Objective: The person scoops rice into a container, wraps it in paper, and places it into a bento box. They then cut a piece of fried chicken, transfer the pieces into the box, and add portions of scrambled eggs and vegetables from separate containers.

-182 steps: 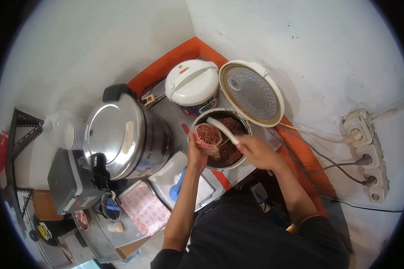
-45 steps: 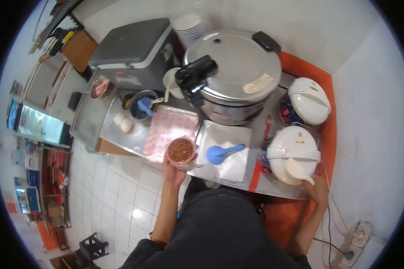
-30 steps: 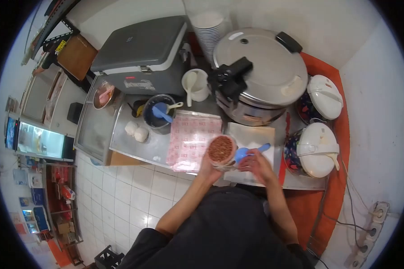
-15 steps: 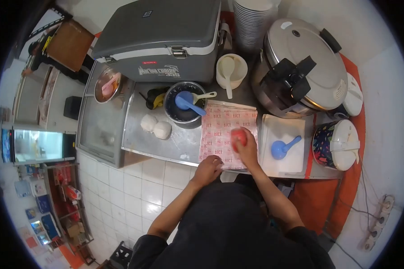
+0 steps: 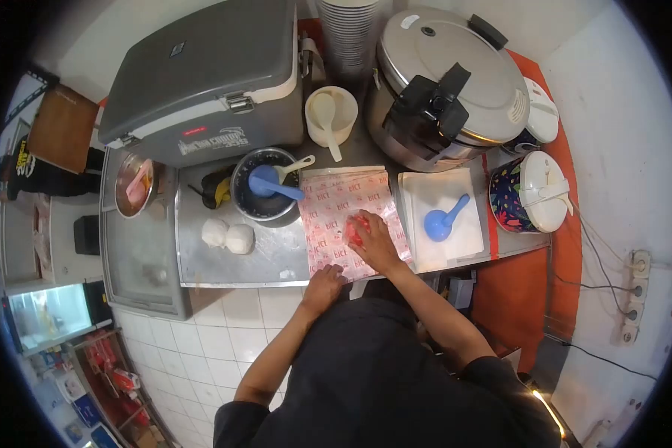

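Observation:
A stack of pink-and-white printed wrapping paper (image 5: 336,190) lies on the metal table in front of me. My right hand (image 5: 377,245) is closed around a red rounded object (image 5: 357,230), pressed down on the sheet; the fingers cover part of it and its kind cannot be made out. At the paper's near left corner, my left hand (image 5: 325,287) has its fingers curled on the edge. Left of the paper stands a dark pot (image 5: 265,216) holding a blue scoop (image 5: 265,181) and a pale-handled utensil. A second blue scoop (image 5: 438,225) rests on plain paper (image 5: 455,187) to the right.
Behind stand a grey cooler (image 5: 201,67), a white tub with a rice paddle (image 5: 331,123), stacked cups (image 5: 347,37) and a big rice cooker (image 5: 448,97). Two white bundles (image 5: 228,237) lie left. A patterned container (image 5: 526,193) sits right. Another person (image 5: 52,164) is far left.
The view has shifted, moving the table leftward in the picture. My right hand has brought the red object nearer the middle of the printed sheet; my left hand stays at the paper's edge.

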Demonstrator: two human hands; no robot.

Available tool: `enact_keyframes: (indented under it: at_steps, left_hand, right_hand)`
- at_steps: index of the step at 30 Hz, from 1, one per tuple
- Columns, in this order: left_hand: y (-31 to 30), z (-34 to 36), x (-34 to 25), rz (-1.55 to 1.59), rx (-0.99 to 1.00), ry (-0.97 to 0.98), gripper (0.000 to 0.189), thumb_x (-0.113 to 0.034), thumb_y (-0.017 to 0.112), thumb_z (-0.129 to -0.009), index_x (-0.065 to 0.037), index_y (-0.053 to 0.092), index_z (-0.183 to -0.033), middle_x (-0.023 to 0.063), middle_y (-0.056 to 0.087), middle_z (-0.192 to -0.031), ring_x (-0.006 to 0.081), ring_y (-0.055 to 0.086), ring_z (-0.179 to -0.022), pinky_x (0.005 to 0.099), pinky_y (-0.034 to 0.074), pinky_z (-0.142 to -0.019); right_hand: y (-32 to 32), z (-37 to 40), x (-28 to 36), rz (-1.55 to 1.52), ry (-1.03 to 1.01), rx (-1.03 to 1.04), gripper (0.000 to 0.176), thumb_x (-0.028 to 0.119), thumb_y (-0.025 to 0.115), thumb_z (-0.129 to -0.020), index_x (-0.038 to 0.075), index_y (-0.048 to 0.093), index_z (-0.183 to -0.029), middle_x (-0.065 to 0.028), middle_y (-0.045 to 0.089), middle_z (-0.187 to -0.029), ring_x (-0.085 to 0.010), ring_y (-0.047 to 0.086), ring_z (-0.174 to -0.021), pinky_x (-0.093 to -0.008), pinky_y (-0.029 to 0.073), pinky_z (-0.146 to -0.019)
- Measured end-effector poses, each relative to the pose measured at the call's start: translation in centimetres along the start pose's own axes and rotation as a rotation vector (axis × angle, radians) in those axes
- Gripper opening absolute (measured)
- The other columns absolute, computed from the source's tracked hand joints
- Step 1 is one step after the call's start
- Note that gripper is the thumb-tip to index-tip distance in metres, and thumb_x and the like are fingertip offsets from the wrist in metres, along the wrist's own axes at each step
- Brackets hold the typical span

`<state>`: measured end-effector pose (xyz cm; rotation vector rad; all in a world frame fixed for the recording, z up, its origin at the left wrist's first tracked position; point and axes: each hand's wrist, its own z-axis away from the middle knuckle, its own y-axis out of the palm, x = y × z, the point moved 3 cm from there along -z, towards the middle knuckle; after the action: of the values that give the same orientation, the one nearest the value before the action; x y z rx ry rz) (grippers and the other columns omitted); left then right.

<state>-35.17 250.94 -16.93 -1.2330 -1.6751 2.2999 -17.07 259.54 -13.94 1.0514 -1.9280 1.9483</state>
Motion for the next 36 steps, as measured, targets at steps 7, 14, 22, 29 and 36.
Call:
enact_keyframes:
  at_steps: [7,14,22,29,36]
  left_hand:
    - [-0.2,0.1,-0.3,-0.032,-0.107,0.065,0.013,-0.015,0.062,-0.083,-0.005,0.068,-0.089,0.0110,0.063,-0.110,0.0273,0.059,-0.101,0.0407,0.051,-0.083]
    - [-0.6,0.1,-0.3,-0.050,-0.039,0.014,0.010,-0.012,0.057,-0.085,-0.005,0.064,-0.084,0.0122,0.065,-0.095,0.0287,0.064,-0.093,0.0412,0.054,-0.074]
    - [-2.6,-1.4,-0.5,-0.003,-0.050,-0.057,0.011,-0.012,0.057,-0.086,-0.006,0.067,-0.086,0.0153,0.067,-0.082,0.0362,0.067,-0.079,0.0477,0.053,-0.067]
    - [-4.8,-3.4,-0.2,0.026,-0.055,-0.075,0.014,-0.010,0.056,-0.084,-0.006,0.070,-0.084,0.0156,0.068,-0.080,0.0362,0.068,-0.079,0.0488,0.053,-0.066]
    - [-6.0,-3.9,0.4,0.144,0.001,-0.160,0.012,-0.013,0.065,-0.084,-0.003,0.072,-0.087,0.0178,0.070,-0.085,0.0383,0.067,-0.082,0.0477,0.053,-0.072]
  right_hand:
    - [0.3,-0.2,-0.1,-0.055,-0.007,0.010,0.066,0.022,0.078,-0.079,0.008,0.050,-0.137,-0.0204,0.043,-0.139,-0.0409,0.042,-0.129,-0.0479,0.038,-0.109]
    - [-5.7,-1.0,-5.4,-0.008,0.161,-0.430,0.060,0.014,0.078,-0.076,0.005,0.052,-0.129,-0.0224,0.049,-0.130,-0.0429,0.049,-0.120,-0.0485,0.041,-0.103]
    - [-9.6,-1.0,-9.2,0.707,0.355,-0.275,0.070,0.022,0.073,-0.082,0.003,0.043,-0.142,-0.0306,0.041,-0.144,-0.0472,0.043,-0.130,-0.0496,0.036,-0.110]
    - [-4.5,4.1,-0.6,-0.062,-0.081,0.332,0.028,0.019,0.067,-0.087,0.003,0.065,-0.109,-0.0176,0.063,-0.106,-0.0370,0.060,-0.102,-0.0431,0.048,-0.091]
    - [-1.3,5.0,-1.7,0.121,-0.113,0.420,0.011,0.013,0.063,-0.086,0.003,0.067,-0.083,-0.0130,0.066,-0.089,-0.0339,0.063,-0.091,-0.0441,0.048,-0.082]
